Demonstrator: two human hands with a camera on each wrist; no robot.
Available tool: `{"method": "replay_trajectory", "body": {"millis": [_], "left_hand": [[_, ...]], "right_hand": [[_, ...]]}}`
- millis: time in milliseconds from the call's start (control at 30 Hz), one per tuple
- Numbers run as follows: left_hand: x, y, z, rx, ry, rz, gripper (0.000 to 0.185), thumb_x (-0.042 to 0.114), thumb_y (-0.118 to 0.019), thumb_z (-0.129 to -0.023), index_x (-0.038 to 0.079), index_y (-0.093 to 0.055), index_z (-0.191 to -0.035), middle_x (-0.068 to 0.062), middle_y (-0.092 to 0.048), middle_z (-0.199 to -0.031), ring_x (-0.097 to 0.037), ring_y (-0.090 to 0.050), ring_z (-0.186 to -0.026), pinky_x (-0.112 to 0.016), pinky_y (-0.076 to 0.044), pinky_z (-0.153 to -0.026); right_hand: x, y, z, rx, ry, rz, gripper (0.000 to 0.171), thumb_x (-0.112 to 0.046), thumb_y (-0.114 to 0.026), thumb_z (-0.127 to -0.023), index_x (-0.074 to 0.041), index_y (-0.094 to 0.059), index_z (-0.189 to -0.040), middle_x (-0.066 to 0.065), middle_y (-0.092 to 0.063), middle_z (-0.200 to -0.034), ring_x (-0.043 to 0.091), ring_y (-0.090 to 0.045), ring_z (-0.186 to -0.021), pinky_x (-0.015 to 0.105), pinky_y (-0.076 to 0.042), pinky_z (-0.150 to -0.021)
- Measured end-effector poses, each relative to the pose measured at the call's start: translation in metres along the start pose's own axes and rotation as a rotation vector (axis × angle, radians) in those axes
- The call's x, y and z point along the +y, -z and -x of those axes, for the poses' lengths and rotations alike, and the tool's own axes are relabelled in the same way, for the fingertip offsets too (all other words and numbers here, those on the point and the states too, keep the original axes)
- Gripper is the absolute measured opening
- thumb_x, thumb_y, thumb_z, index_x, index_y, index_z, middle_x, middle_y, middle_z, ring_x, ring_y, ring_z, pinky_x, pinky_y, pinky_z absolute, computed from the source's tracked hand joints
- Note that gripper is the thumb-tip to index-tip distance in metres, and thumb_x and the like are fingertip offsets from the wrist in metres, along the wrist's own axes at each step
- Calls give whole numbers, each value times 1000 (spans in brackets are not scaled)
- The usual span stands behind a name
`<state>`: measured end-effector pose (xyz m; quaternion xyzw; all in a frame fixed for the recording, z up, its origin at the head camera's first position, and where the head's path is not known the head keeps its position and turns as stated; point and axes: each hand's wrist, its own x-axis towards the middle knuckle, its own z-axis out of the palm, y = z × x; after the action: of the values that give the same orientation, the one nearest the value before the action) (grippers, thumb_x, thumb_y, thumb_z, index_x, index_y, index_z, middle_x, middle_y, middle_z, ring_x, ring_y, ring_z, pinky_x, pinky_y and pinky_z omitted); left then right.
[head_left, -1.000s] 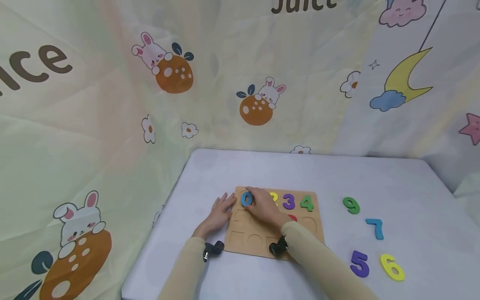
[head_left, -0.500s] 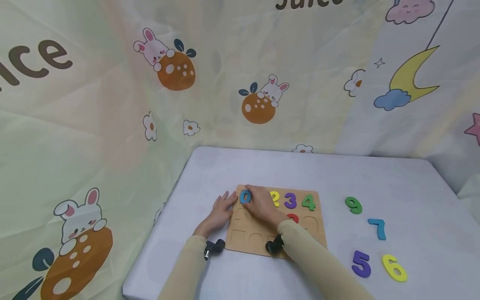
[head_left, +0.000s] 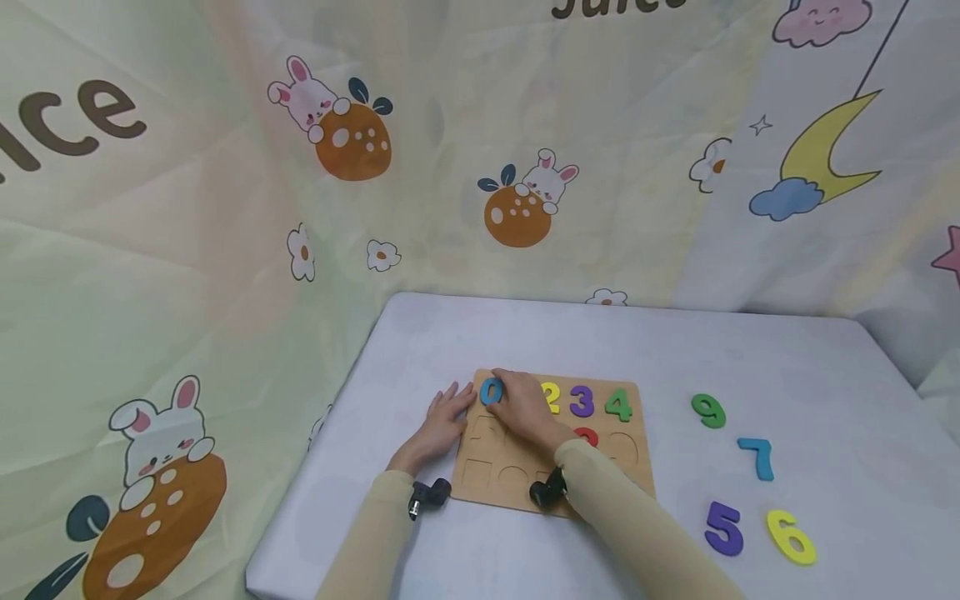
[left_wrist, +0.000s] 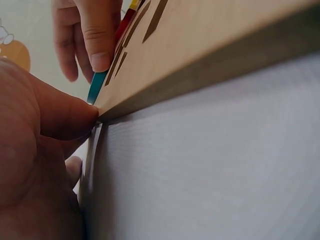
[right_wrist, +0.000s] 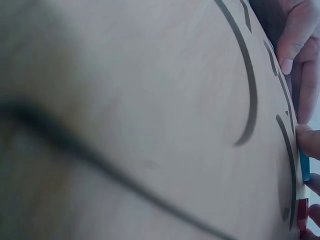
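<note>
Compared with the frame half a second earlier, both hands and the blue 0 (head_left: pixel 491 392) hold the same positions; only the camera view shifts very slightly. The right hand (head_left: pixel 525 410) rests on the wooden puzzle board (head_left: pixel 517 487), fingers curled down onto the blue 0 at the board's far-left corner. The left hand (head_left: pixel 442 421) lies flat on the table (head_left: pixel 525 333) with straight fingers against the board's left edge. The left wrist view adds detail hidden from the head camera: the left thumb (left_wrist: pixel 65 117) presses the board's corner, and a right fingertip (left_wrist: pixel 97 47) bears on the blue 0's (left_wrist: pixel 96 87) edge. The digit lies flat, its long axis running toward the far table edge, upright as read by the person. Loose digits 9 (head_left: pixel 708 410), 7 (head_left: pixel 756 457), 5 (head_left: pixel 723 528) and 6 (head_left: pixel 791 536) lie right of the board.
</note>
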<state>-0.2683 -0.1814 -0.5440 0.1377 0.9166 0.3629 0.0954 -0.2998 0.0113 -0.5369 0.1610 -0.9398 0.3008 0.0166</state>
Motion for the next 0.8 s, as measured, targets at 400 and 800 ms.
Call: {"method": "replay_trajectory", "body": {"millis": [400, 800], "left_hand": [[-1, 1, -1, 5, 10, 8, 54, 8, -49, -96, 12, -40, -149, 3, -26, -160, -21, -4, -151, -49, 4, -121], [2, 2, -1, 5, -23, -8, 53, 5, -49, -94, 7, -42, -147, -1, -27, -159, -24, -7, -151, -47, 4, -121]], "right_hand": [[0, 5, 2, -28, -19, -20, 62, -29, -73, -89, -12, -47, -143, 10, -54, -140, 29, -47, -132, 46, -39, -111], [3, 12, 6, -4, -7, -52, 58, -25, -71, -90, -13, -49, -142, 9, -58, -134, 29, -51, -128, 46, -42, -108]]}}
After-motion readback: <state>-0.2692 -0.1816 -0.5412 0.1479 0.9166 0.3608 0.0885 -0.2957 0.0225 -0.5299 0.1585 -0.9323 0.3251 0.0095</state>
